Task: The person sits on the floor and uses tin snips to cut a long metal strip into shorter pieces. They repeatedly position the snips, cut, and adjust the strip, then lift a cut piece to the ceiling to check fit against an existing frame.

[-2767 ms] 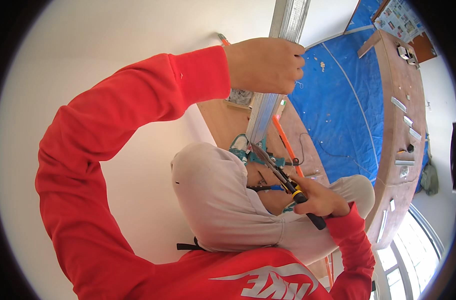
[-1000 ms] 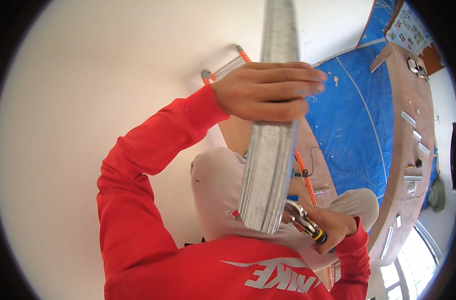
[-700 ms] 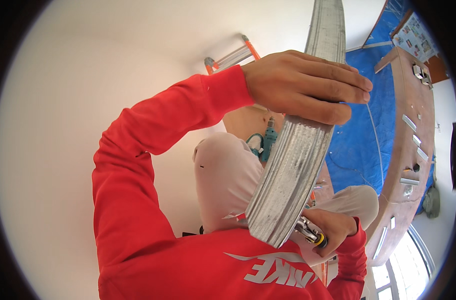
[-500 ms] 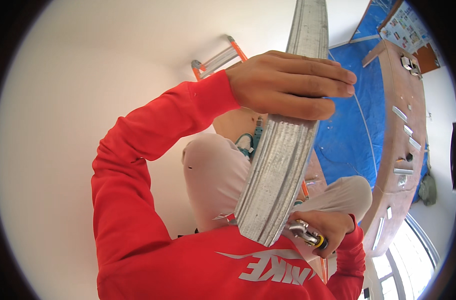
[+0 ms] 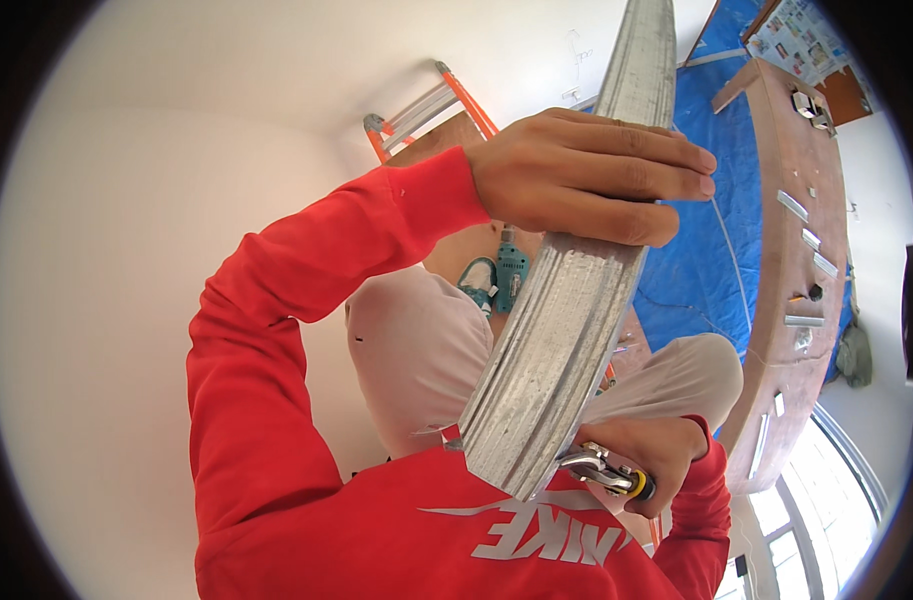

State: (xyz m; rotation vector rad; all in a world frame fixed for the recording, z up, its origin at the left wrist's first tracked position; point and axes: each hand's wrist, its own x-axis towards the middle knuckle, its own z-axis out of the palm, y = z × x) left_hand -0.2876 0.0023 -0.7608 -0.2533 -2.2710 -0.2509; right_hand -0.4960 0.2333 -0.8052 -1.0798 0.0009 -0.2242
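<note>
My left hand (image 5: 586, 175) lies across a long galvanised metal channel (image 5: 541, 365), its fingers gripping it. The channel slants from the top of the view down to my red sweatshirt, with its cut end at chest level. My right hand (image 5: 651, 455) is closed on a snips-like metal tool (image 5: 601, 465) with a yellow-and-black handle, whose silver jaws sit beside that lower end; whether they touch it is hard to tell. Beyond the channel lie a teal drill (image 5: 511, 265) and my shoe (image 5: 476, 285), between my bent knees.
An orange ladder (image 5: 461, 100) is at the white wall. To the right are a blue tarp (image 5: 706, 280) and a long wooden plank surface (image 5: 796, 260) bearing small metal offcuts and tools. A bright window (image 5: 801, 500) shows at lower right.
Since the earliest frame, the channel has come toward my chest, my left hand has slid its grip round across it, and the tool has lowered. Lately it has shifted only slightly.
</note>
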